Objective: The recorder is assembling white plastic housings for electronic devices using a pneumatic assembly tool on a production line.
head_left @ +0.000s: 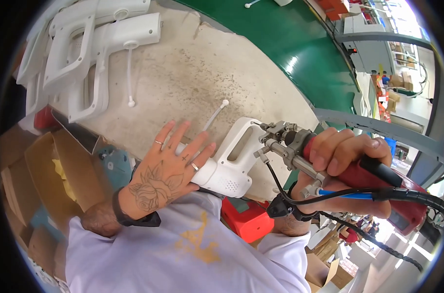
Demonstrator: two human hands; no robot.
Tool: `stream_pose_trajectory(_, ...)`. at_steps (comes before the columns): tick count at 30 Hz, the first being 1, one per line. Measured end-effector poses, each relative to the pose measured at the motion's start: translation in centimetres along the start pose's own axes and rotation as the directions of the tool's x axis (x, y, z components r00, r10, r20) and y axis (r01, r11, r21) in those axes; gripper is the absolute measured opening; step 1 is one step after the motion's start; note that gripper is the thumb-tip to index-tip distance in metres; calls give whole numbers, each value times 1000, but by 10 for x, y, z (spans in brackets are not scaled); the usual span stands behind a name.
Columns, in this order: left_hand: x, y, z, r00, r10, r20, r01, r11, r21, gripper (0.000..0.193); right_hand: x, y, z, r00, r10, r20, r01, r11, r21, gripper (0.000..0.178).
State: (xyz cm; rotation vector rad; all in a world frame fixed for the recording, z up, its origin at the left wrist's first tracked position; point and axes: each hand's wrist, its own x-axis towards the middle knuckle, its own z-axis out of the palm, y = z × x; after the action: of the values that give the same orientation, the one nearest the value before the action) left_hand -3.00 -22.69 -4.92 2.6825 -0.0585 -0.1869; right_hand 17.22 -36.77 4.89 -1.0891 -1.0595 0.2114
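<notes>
A white plastic handheld housing (227, 176) with a looped handle lies on the worktable in front of me. My left hand (166, 168) rests flat across its barrel, fingers stretched out and apart, hiding part of it. A thin translucent tube (215, 115) with a white knob sticks out beyond my fingers. My right hand (344, 156) is wrapped round a red power screwdriver (412, 212) with black and blue hoses. Its metal nose (275, 132) points at the end of the housing's handle; whether the tip touches a screw I cannot tell.
Several similar white housings (100, 44) are stacked on the worn tabletop (173, 73) at the far left. A green belt surface (280, 49) runs behind the table. Open cardboard boxes (46, 171) stand at the left, and a red device (249, 222) sits near my body.
</notes>
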Motion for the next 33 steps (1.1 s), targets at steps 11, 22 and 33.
stream_pose_trajectory(11,2,-3,10,995,5,-102,-12,998,-63,72,2,4,3,1000,28,0,-28,1000,8,74)
stream_pose_trajectory(22,-1,-2,7,999,9,-53,-12,998,-65,78,-7,25,-8,996,89,28,-92,987,132,77)
stream_pose_trajectory(33,11,6,16,996,34,-82,-33,999,7,81,-13,-50,14,989,-12,-149,9,1000,-17,79)
